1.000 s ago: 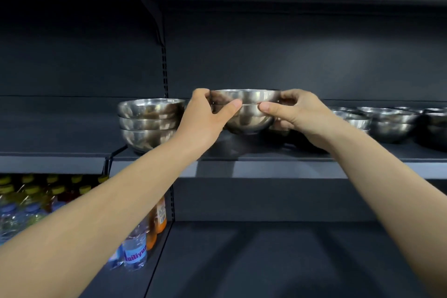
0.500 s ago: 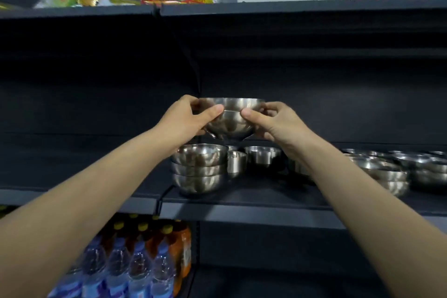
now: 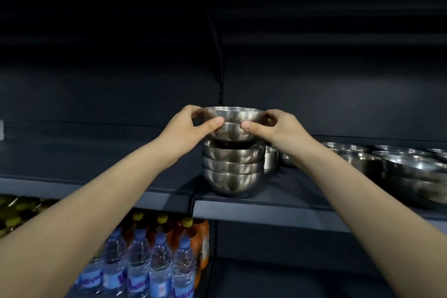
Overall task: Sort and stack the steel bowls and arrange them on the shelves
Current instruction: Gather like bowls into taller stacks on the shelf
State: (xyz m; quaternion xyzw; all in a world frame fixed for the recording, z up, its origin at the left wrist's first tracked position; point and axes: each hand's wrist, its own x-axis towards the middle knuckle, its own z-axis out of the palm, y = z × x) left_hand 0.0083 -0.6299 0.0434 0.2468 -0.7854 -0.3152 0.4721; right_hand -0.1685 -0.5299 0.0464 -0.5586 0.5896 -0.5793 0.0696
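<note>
Pinching one steel bowl [image 3: 233, 126] at its rim, the left hand [image 3: 189, 129] and right hand [image 3: 281, 129] are holding it over the stack [image 3: 233, 173]; a cup [image 3: 271, 159] behind is showing only partly.

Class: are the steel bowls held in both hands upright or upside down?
Upright: the round shiny steel bowls, seemingly two nested, show the open rim on top and the rounded base facing down.

Two hands hold a steel bowl over a stack on a shelf.
The left hand [image 3: 191, 128] and right hand [image 3: 278, 130] pinch the bowl [image 3: 233, 121] by its rim, its base at the top of a stack of three bowls [image 3: 233, 169] on the dark shelf [image 3: 278, 201]. More bowls [image 3: 411, 172] sit to the right, and water bottles [image 3: 150, 266] stand below.
</note>
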